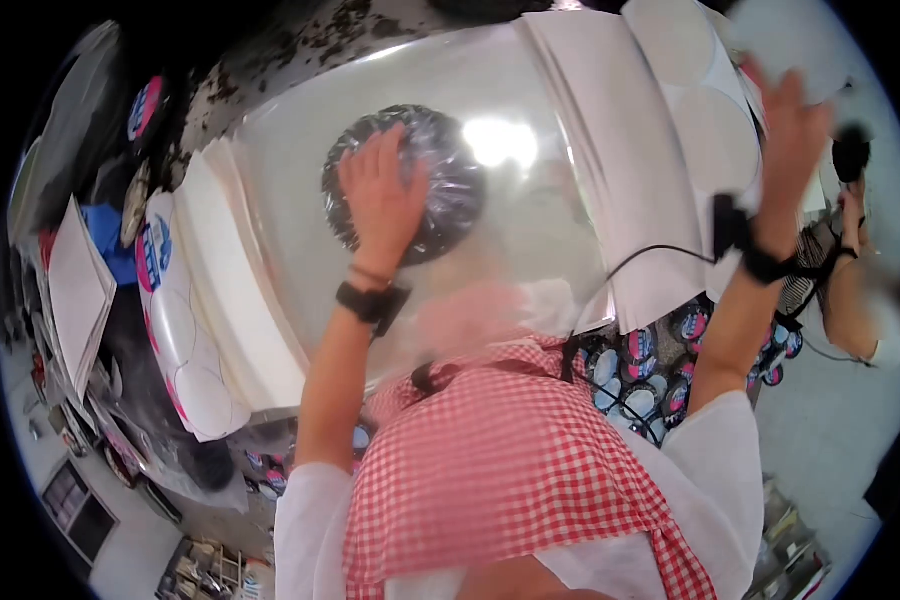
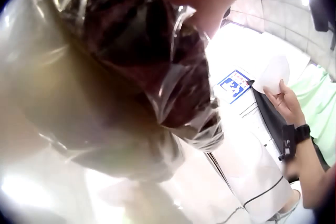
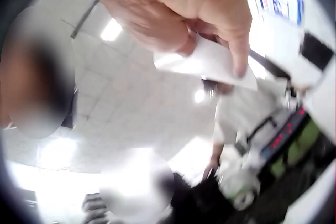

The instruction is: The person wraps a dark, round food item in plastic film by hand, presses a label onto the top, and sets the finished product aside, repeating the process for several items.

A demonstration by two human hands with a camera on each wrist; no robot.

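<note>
My left hand (image 1: 382, 195) lies spread over a dark round disc wrapped in clear plastic film (image 1: 455, 195). The disc rests on a glossy, see-through sheet (image 1: 300, 130) spread across the work surface. In the left wrist view the crinkled film hangs loose around the dark disc (image 2: 189, 87), close under the hand. My right hand (image 1: 795, 130) is raised at the upper right, apart from the disc. Between its thumb and fingers it pinches a thin white piece (image 3: 205, 66), which looks rounded in the left wrist view (image 2: 274, 74).
White paper stacks flank the sheet, at right (image 1: 620, 150) and left (image 1: 235, 280). White round pieces (image 1: 710, 130) lie beyond the right stack. Several pink-and-blue labelled round packs (image 1: 640, 345) sit below the edge. A cable (image 1: 660, 250) crosses the right stack. Another person (image 1: 850, 290) is at far right.
</note>
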